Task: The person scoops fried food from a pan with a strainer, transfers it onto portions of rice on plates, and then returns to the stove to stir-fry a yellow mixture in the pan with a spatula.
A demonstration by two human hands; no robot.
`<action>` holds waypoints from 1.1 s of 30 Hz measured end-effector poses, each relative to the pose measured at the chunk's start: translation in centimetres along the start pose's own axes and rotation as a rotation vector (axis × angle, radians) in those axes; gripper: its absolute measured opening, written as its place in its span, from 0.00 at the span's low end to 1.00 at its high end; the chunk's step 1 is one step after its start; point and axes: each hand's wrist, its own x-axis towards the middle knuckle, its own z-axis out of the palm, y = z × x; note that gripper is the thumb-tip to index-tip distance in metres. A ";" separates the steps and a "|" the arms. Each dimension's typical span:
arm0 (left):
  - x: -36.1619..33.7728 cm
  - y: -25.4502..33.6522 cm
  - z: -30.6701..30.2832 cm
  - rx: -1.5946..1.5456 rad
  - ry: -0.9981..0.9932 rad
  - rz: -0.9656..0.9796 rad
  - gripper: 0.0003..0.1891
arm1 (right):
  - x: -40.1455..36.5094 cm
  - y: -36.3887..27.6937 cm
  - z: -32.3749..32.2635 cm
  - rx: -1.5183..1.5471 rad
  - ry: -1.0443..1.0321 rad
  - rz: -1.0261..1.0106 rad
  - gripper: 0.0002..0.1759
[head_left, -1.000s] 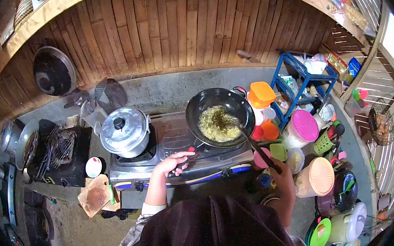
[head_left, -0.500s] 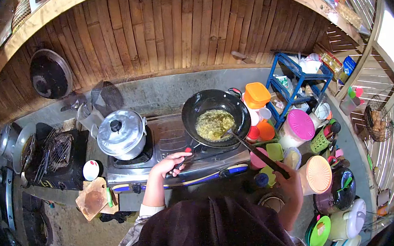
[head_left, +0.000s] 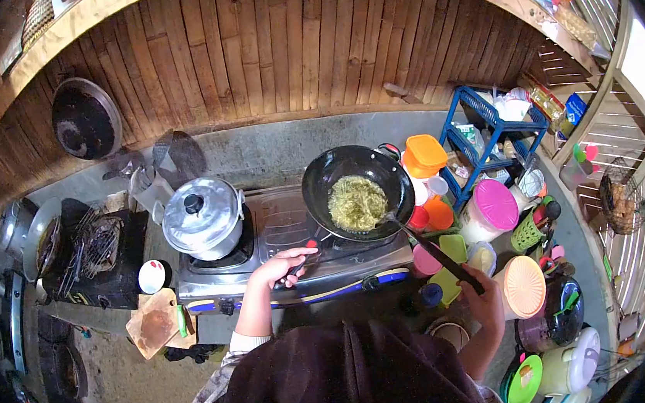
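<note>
A black wok (head_left: 391,171) sits on the right burner of the gas stove (head_left: 277,213), with bubbling yellowish food in oil (head_left: 358,203) at its bottom. My left hand (head_left: 284,268) is closed around the wok's long handle, at the wok's lower left. In my right hand (head_left: 487,300) is the dark handle of a spatula (head_left: 438,254). The spatula's head rests inside the wok near its lower right rim, partly hidden by the food.
On the left burner stands a lidded aluminium pot (head_left: 201,213). A cutting board (head_left: 153,325) with a green-handled knife (head_left: 181,321) lies left of the stove. Plastic containers, including an orange one (head_left: 425,153), crowd the right side beside a blue rack (head_left: 491,114).
The spatula's head has shifted right and down toward the wok's rim, and my right hand has moved slightly right. The food has spread and swirled. My left hand keeps its hold.
</note>
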 end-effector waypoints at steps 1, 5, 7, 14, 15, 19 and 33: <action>0.0 0.0 0.0 0.000 0.000 -0.002 0.18 | 0.0 0.0 -0.1 -0.026 0.008 -0.001 0.20; 0.2 -0.2 -0.2 0.009 0.001 0.009 0.19 | -0.1 -0.7 0.0 -0.046 0.007 0.030 0.20; 0.1 -0.2 -0.2 0.021 -0.004 0.020 0.19 | 0.2 0.3 0.1 -0.046 0.008 0.018 0.20; -0.1 -0.1 0.0 -0.003 -0.001 0.014 0.19 | 0.8 0.0 1.7 -0.015 0.027 0.057 0.17; -0.1 0.0 0.1 0.008 0.006 0.016 0.19 | 1.2 0.5 1.9 -0.015 0.026 0.058 0.17; 0.0 -0.1 0.1 0.041 0.017 0.024 0.19 | 2.6 1.1 3.1 -0.007 -0.027 -0.010 0.17; 0.0 -0.3 -0.3 0.000 0.010 -0.003 0.19 | 9.0 10.0 8.3 0.143 -0.017 -0.188 0.19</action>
